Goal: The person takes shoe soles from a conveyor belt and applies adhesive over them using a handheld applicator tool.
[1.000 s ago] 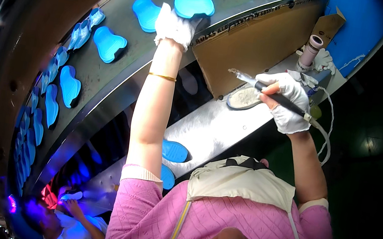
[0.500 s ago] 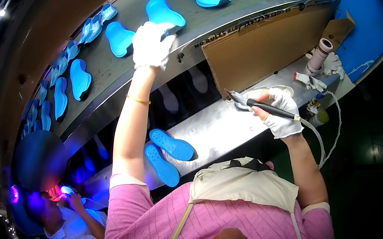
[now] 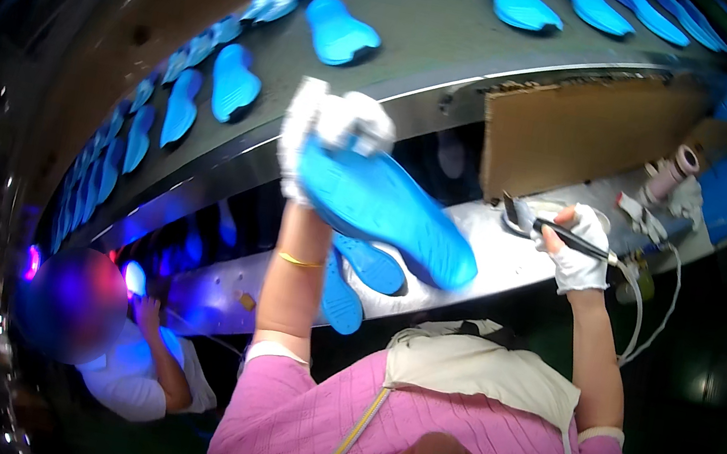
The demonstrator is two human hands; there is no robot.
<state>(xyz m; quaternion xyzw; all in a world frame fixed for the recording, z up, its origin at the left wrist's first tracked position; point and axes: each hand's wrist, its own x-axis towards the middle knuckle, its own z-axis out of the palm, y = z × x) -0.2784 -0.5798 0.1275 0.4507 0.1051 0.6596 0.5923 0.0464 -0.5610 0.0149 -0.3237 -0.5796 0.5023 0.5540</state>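
My left hand (image 3: 334,126), in a white glove, is closed around one end of a blue shoe sole (image 3: 405,210). It holds the sole tilted above the front edge of the belt and the metal bench. In my right hand (image 3: 581,264), gloved with the fingertips bare, is a black-handled brush (image 3: 573,240) with a pale tube at its rear. The brush tip hovers by a shallow round dish (image 3: 511,221), whose contents I cannot make out. Beneath the raised sole, a pair of blue soles (image 3: 371,265) lies on the bench, partly covered by it.
A dark conveyor belt (image 3: 412,52) carries several blue soles beyond the bench. Upright cardboard (image 3: 580,138) stands between belt and bench. A pink cylinder (image 3: 671,173) and spare gloves (image 3: 642,216) sit at the right. A co-worker (image 3: 142,373) is at the lower left.
My left hand has picked a blue sole off the belt and drawn it back toward me. My right hand still holds the brush near the dish. The view has shifted.
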